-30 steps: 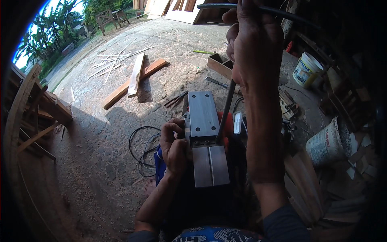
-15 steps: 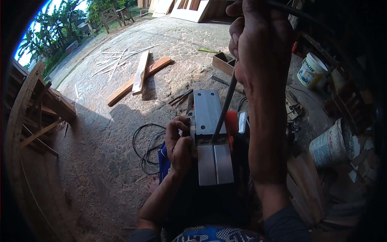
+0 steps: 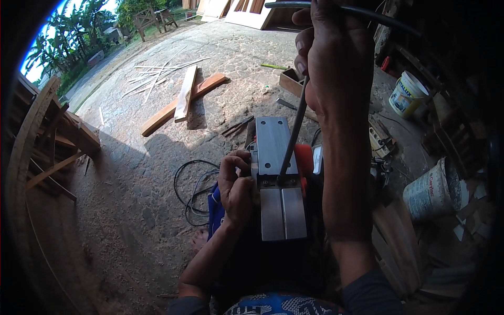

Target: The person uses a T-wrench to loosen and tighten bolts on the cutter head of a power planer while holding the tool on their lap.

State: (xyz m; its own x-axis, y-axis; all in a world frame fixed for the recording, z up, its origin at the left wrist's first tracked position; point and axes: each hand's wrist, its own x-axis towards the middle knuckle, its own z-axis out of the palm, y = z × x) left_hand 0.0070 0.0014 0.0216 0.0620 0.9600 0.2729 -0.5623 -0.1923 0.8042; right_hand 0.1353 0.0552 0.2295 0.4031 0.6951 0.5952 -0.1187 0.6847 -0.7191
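An electric hand planer (image 3: 273, 139) lies upside down on my lap, its flat metal sole facing up. My left hand (image 3: 235, 186) is closed round the left side of its body, beside the gap between the two sole plates. My right hand (image 3: 341, 68) is raised high and grips the crossbar of a T-handle wrench (image 3: 296, 128). The wrench's long shaft slants down to the cutter gap, where its tip sits over the blade bolts. My right hand hides the middle of the crossbar. Red casing shows at the planer's right side.
Black cable (image 3: 181, 184) loops on the ground left of the planer. Beyond lie two crossed boards (image 3: 181, 102), thin strips (image 3: 157, 73), a chisel (image 3: 286, 103) and a wooden box (image 3: 294, 81). Buckets (image 3: 428, 194) and offcuts crowd the right; a wooden frame (image 3: 79, 131) stands left.
The wrench's crossbar has turned, and its left end now sticks out past my right hand. My left hand keeps its hold on the planer. The view has shifted slightly.
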